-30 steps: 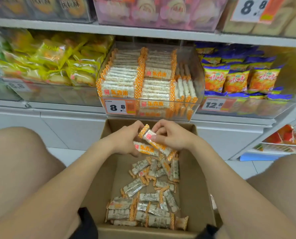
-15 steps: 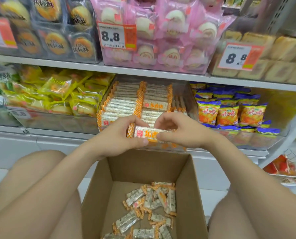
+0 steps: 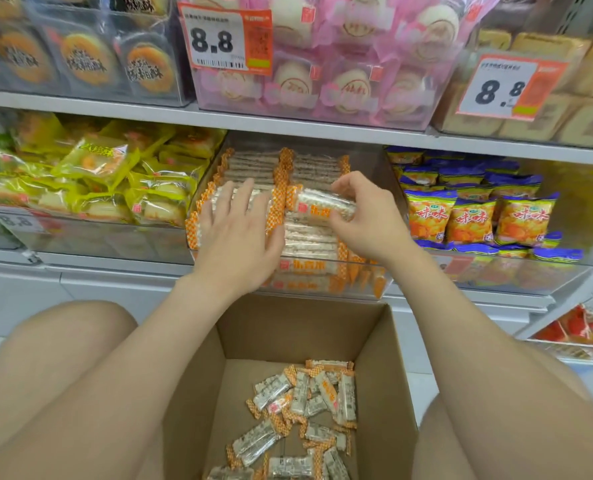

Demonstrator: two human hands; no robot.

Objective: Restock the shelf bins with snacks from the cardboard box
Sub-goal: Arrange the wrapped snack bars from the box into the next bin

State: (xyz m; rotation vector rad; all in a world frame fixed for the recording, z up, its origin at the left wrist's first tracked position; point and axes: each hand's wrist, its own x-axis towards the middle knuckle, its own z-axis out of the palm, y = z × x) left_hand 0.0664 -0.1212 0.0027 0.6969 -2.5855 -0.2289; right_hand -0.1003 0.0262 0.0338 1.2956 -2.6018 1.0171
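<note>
A clear shelf bin in the middle of the lower shelf holds stacked orange-and-white snack bars. My right hand pinches one orange-and-white snack bar over the bin's right stack. My left hand lies flat with straight fingers on the left stack. Below, the open cardboard box sits between my knees with several loose snack bars on its bottom.
Yellow packets fill the bin to the left, blue-and-orange chip bags the one to the right. The upper shelf overhangs the bins with pink buns and price tags. A wire basket stands low right.
Both hands rose from the box to the bin. The bar held by both hands is now held by the right hand alone; the left hand let go and pressed flat on the left stack.
</note>
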